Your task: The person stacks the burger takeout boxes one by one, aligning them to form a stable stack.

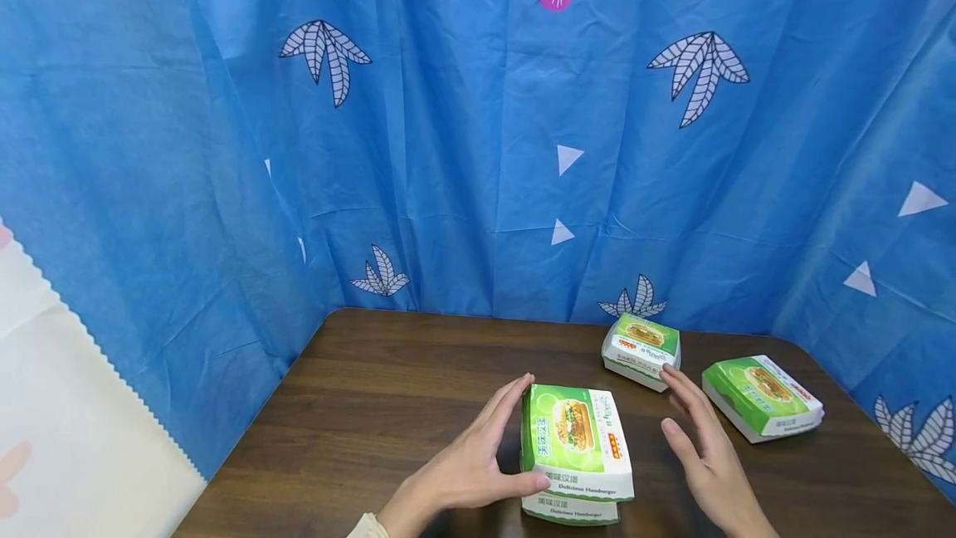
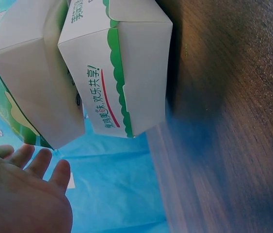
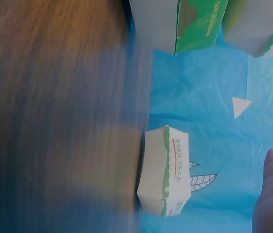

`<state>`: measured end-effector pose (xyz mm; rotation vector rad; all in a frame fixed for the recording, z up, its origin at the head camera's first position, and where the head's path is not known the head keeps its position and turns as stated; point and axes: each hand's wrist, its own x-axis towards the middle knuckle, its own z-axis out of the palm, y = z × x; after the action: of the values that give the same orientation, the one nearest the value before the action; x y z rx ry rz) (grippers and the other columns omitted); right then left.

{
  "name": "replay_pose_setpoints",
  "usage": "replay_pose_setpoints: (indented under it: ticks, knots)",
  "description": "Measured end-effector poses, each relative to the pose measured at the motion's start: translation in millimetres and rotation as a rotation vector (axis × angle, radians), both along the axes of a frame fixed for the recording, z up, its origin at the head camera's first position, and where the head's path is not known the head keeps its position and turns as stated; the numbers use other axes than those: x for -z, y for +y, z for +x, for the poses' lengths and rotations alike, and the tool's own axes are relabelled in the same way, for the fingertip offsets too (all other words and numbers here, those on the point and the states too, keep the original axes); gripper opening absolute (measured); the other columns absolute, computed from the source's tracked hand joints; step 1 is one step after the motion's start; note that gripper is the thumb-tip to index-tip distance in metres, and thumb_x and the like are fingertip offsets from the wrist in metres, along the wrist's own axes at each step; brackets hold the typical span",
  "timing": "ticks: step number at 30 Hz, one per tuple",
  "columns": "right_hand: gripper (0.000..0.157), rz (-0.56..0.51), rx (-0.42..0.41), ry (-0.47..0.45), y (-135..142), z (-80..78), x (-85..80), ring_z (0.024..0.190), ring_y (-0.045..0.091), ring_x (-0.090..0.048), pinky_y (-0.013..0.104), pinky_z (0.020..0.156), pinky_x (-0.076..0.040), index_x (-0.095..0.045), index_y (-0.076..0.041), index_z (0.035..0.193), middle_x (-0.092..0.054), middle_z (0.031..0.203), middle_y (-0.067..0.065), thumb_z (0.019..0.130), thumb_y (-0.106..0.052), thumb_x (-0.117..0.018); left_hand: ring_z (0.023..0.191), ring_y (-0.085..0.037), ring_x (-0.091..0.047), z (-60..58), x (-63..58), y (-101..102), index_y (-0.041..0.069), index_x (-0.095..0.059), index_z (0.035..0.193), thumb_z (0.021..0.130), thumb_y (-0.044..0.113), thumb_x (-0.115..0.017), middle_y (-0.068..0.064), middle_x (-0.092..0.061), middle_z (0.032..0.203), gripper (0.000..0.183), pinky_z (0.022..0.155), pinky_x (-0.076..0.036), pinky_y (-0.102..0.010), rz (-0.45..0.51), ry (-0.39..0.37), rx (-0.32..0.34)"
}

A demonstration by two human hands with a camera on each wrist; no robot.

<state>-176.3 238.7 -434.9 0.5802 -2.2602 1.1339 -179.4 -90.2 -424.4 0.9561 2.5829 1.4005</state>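
Two green-and-white hamburger boxes are stacked near the front of the table. The upper box (image 1: 575, 434) sits slightly askew on the lower box (image 1: 571, 511), whose front alone shows from above. At the stack's left side is my left hand (image 1: 478, 459), fingers extended along the upper box and thumb by its near left corner. Its fingertips (image 2: 41, 158) meet the upper box's edge in the left wrist view; how firmly they touch I cannot tell. My right hand (image 1: 709, 459) is apart from the stack, to its right, fingers spread and holding nothing.
A third hamburger box (image 1: 641, 349) stands at the back of the brown wooden table (image 1: 418, 388), and a fourth box (image 1: 763, 397) lies near its right edge. A blue patterned curtain (image 1: 448, 148) hangs behind. Pale cloth (image 1: 67, 405) is at the left.
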Motion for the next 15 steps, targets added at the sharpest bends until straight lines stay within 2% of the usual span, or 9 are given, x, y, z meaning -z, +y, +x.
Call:
replay_pose_setpoints:
  ticks: [3, 6, 15]
  knots:
    - [0.059, 0.008, 0.048, -0.01, 4, -0.6, -1.3, 0.143, -0.01, -0.029, 0.003, 0.107, -0.027, -0.038, -0.018, 0.159, -0.032, 0.163, -0.012, 0.104, -0.003, -0.054, 0.152, -0.021, -0.03, 0.1, -0.5, 0, 0.047, -0.007, 0.162, 0.086, 0.059, -0.074, 0.012, -0.016, 0.17, 0.102, 0.116, -0.036, -0.062, -0.002, -0.009, 0.004]
    - [0.058, 0.012, 0.071, -0.011, 8, -2.6, -1.8, 0.143, -0.011, -0.028, 0.002, 0.107, -0.026, -0.038, -0.017, 0.159, -0.031, 0.163, -0.014, 0.105, -0.004, -0.054, 0.152, -0.02, -0.029, 0.2, -0.5, 1, 0.047, -0.006, 0.162, 0.086, 0.06, -0.074, 0.013, -0.015, 0.17, 0.102, 0.116, -0.036, -0.062, -0.002, -0.021, 0.002]
    - [0.056, 0.031, 0.164, -0.04, 21, -9.1, 4.3, 0.141, -0.016, -0.022, -0.002, 0.104, -0.021, -0.037, -0.016, 0.16, -0.033, 0.164, 0.008, 0.107, -0.013, -0.056, 0.153, -0.018, -0.027, -0.6, 1.8, 1, 0.046, -0.007, 0.162, 0.086, 0.058, -0.075, 0.014, -0.015, 0.17, 0.103, 0.117, -0.034, -0.062, 0.009, -0.023, -0.004]
